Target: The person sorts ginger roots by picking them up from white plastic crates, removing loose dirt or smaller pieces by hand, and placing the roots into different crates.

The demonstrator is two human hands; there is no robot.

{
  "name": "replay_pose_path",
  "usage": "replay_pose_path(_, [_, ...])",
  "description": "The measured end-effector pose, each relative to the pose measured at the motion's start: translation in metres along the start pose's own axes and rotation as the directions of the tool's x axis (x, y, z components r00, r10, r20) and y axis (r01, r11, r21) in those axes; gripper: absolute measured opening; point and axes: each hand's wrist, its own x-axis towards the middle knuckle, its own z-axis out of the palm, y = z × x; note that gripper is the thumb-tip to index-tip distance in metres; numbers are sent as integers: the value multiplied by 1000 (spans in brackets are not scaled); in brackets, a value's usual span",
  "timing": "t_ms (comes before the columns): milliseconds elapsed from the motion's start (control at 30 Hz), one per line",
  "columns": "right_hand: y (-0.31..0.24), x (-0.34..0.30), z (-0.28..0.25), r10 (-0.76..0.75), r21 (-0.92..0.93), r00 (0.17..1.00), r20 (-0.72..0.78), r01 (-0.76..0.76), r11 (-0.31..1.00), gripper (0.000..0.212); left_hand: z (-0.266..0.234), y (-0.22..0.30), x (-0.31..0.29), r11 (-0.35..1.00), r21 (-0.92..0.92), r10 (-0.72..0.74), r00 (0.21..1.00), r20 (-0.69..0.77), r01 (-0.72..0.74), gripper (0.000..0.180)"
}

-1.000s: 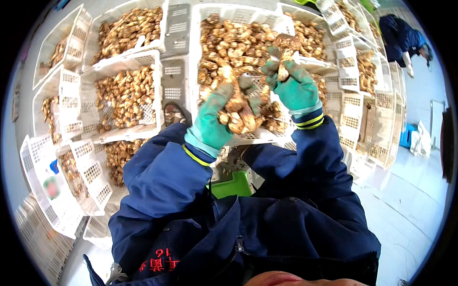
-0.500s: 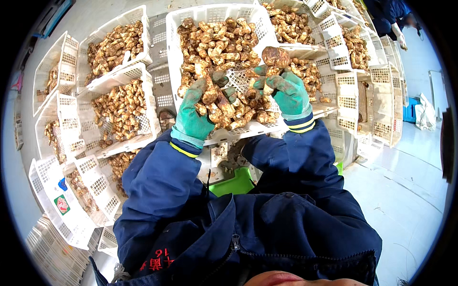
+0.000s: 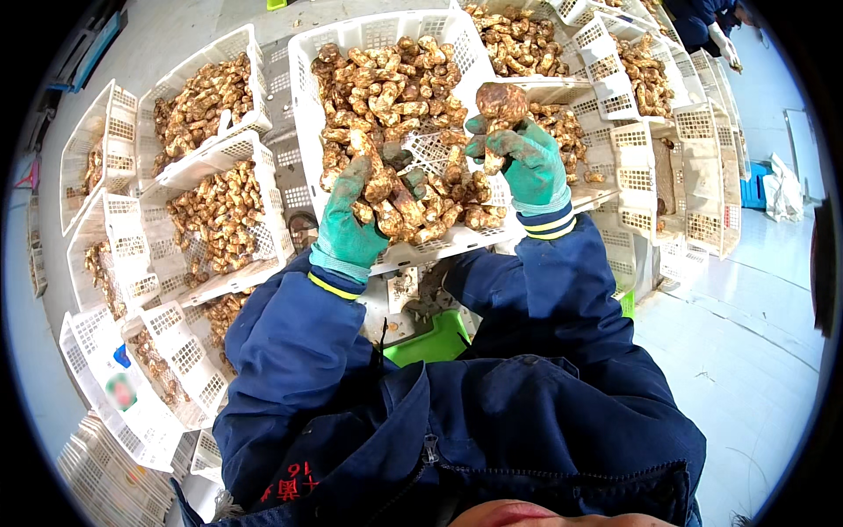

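Observation:
Both of my hands wear green gloves with grey, soiled fingertips. My right hand is closed round the stem of a large mushroom, whose broad brown cap stands up above the fingers. My left hand curls round a long, pale brown mushroom at the near left of the middle crate. Some of its fingertips are hidden behind mushrooms. The white plastic crate in front of me holds many brown-and-cream mushrooms, with a patch of its lattice bottom showing between my hands.
More white crates of mushrooms stand left and right. Empty-looking nested crates rise at the far right. A green plastic object lies below, between my legs. Another person's gloved hand shows at the upper right, near a white bag.
The view has shifted slightly, so the left crates sit lower. My right hand keeps the large mushroom raised, slightly turned. My left hand stays round its mushroom.

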Motion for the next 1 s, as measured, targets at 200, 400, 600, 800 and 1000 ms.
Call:
replay_pose_path(200, [4, 0, 1, -88, -194, 996, 5, 87, 977, 26, -4, 2, -3, 1000, -6, -11, 996, 86, 12, 43])
replay_pose_path(400, [-6, 2, 19, 79, -314, 990, -119, -113, 943, 40, -5, 3, -4, 999, 32, 12, 993, 120, -16, 48])
replay_pose_path(600, [40, 3, -7, -129, -344, 978, 166, 180, 922, 59, -4, 4, 0, 993, 114, -41, 997, 65, 33, 44])
replay_pose_path(800, [0, 2, 23, -317, -603, 916, 245, 400, 690, 33, -41, -3, 1, 971, 214, 69, 981, 179, -107, 36])
replay_pose_path(1000, [8, -8, 56, -90, -872, 994, -58, -7, 490, 31, -7, -14, 11, 970, 241, 35, 995, -93, -11, 39])
